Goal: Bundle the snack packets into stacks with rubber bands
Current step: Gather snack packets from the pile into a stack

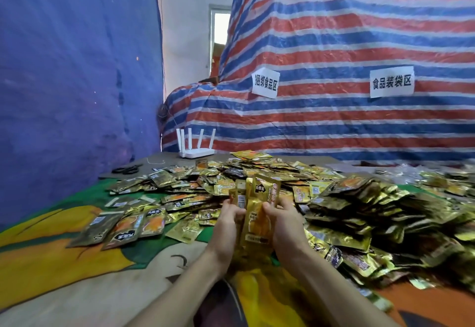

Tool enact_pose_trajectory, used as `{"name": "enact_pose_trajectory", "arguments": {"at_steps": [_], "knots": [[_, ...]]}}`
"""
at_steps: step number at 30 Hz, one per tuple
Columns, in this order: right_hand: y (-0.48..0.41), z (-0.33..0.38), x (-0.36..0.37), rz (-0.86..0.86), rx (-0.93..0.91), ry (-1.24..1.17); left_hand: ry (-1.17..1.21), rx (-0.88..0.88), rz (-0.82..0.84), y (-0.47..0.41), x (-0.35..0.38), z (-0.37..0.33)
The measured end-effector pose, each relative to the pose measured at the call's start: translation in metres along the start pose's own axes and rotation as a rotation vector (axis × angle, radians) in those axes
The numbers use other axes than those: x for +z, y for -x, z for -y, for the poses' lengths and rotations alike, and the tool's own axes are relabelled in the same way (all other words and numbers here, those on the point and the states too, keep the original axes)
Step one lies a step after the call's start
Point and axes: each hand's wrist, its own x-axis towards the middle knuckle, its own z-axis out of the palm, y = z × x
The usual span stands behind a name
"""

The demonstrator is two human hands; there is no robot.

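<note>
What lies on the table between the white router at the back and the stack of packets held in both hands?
In the head view, a heap of loose gold snack packets fills the stretch from router to held stack.

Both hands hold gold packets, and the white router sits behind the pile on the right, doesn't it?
Not quite. The head view shows the left hand and right hand holding packets, but the router stands behind the pile on the left.
</note>
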Motion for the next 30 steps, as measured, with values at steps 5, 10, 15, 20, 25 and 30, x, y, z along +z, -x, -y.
{"name": "enact_pose_trajectory", "arguments": {"at_steps": [5,10,15,20,25,30], "knots": [[0.002,-0.004,-0.001,0.084,-0.050,-0.054,-0.246,0.114,0.049,0.005,-0.003,-0.004],[0.004,0.000,0.003,0.094,-0.106,-0.115,-0.417,0.227,0.013,0.006,0.003,-0.004],[0.007,0.007,0.004,0.066,-0.128,-0.088,-0.479,0.303,0.086,0.006,0.001,-0.003],[0.009,0.011,0.004,0.082,-0.053,-0.103,-0.494,0.353,0.146,0.010,0.010,0.001],[0.012,0.019,0.007,0.092,-0.218,0.093,-0.252,0.437,0.014,0.010,0.016,-0.001],[0.026,0.026,0.010,0.001,-0.345,0.435,-0.214,0.316,0.204,0.011,0.020,0.007]]}}
